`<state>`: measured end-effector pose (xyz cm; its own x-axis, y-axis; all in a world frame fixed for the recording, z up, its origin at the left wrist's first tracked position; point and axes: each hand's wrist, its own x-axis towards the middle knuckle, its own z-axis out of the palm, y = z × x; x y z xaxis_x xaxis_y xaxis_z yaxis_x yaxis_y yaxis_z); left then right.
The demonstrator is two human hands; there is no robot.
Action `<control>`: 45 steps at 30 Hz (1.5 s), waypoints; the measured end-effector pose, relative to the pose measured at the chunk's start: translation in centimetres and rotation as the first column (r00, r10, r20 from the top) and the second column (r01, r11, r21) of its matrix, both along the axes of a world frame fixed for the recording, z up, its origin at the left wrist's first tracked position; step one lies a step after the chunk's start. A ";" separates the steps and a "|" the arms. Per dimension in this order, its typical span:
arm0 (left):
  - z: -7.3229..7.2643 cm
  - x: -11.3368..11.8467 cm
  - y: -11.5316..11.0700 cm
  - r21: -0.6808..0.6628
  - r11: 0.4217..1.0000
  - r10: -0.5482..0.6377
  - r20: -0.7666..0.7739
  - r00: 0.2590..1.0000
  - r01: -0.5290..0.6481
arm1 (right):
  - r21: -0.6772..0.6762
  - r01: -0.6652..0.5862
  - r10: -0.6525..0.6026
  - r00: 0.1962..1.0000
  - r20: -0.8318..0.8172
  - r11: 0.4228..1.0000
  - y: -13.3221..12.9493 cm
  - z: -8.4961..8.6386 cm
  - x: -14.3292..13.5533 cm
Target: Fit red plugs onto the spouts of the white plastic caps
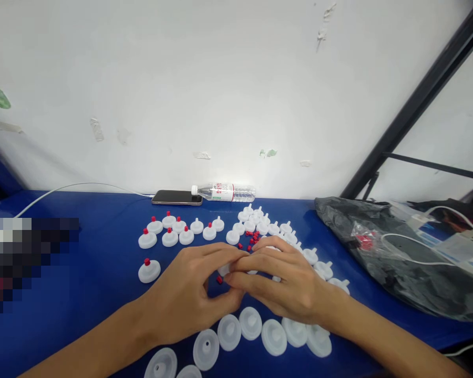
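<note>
My left hand [199, 289] and my right hand [281, 275] meet over the blue table, their fingers closed together around a white round part [224, 270] that is mostly hidden. A loose red cap [219, 280] lies just below that part. Beyond my fingers is a small pile of red caps [253, 239]. White nozzle lids [274, 229] without caps spread behind and right of my right hand. To the left stand several lids with red caps on their tips [147, 240]. Upturned white lids [250, 323] lie in an arc nearest me.
A phone [176, 197] with a white cable and a lying water bottle [224, 192] are against the wall. Black plastic sheeting [394, 273] with a small bag of red pieces [364, 241] covers the right side. A dark metal frame [413, 100] leans at the right.
</note>
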<state>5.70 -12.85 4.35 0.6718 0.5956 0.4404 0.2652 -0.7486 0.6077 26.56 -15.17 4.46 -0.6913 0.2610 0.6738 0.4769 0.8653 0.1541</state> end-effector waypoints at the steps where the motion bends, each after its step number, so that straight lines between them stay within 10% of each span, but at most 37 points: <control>1: -0.2 -0.1 0.2 0.064 0.998 0.023 -0.022 0.999 -0.022 | -0.003 0.014 -0.014 1.000 -0.004 1.000 0.0 0.0 0.0; 6: -0.6 -0.7 1.4 0.348 0.922 0.247 -0.189 0.950 -0.171 | -0.035 0.132 -0.134 0.989 -0.067 0.991 0.2 -0.1 0.2; 17: 0.0 -0.8 1.3 0.278 0.894 0.420 -0.246 0.874 -0.351 | -0.245 0.525 -0.508 0.851 0.135 0.815 1.4 -1.5 0.7; 33: -1.9 -0.3 2.1 0.422 0.825 0.498 -0.225 0.837 -0.377 | -0.374 0.536 -0.439 0.841 0.317 0.757 2.0 -2.5 0.9; 45: -2.4 -0.1 2.2 0.336 0.901 0.366 -0.244 0.898 -0.275 | -0.364 0.524 -0.402 0.842 0.361 0.770 1.6 -2.1 0.8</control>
<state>5.59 -10.64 1.99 0.5902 0.6787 0.4371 0.6526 -0.7198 0.2365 27.38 -13.57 2.36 -0.5332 0.8129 0.2343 0.8346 0.5507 -0.0109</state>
